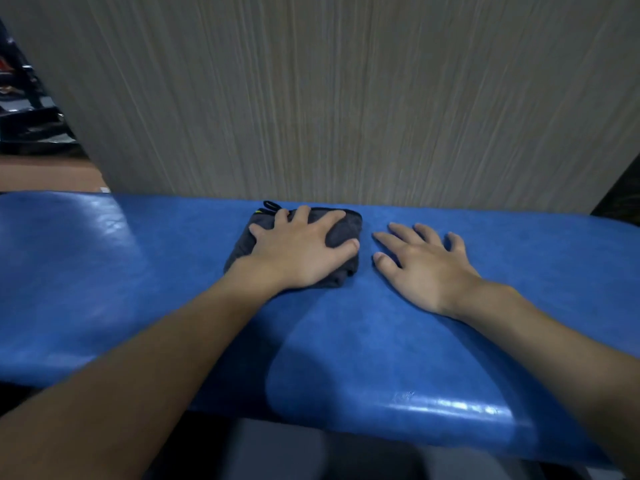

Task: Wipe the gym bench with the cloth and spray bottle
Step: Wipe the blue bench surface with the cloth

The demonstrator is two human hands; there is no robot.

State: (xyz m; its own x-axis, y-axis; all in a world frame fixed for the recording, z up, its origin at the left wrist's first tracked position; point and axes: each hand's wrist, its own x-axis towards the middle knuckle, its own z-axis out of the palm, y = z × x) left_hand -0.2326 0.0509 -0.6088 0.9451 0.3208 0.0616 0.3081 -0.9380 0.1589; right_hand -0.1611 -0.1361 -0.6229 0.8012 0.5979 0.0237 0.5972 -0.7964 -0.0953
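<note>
A blue padded gym bench [346,341] runs across the view from left to right. On its far middle lies a folded dark grey cloth [343,225] with a small black loop at its back corner. My left hand [301,249] lies flat on the cloth with fingers spread, pressing it onto the pad. Just to the right, my right hand [422,265] rests palm down on the bare blue pad, fingers straight and spread, holding nothing. No spray bottle shows in this view.
A grey wood-grain wall panel [346,98] stands right behind the bench. Dark gym equipment [24,116] and a brown floor show at the far left. The bench's near edge [415,420] is below my forearms, with dark space under it.
</note>
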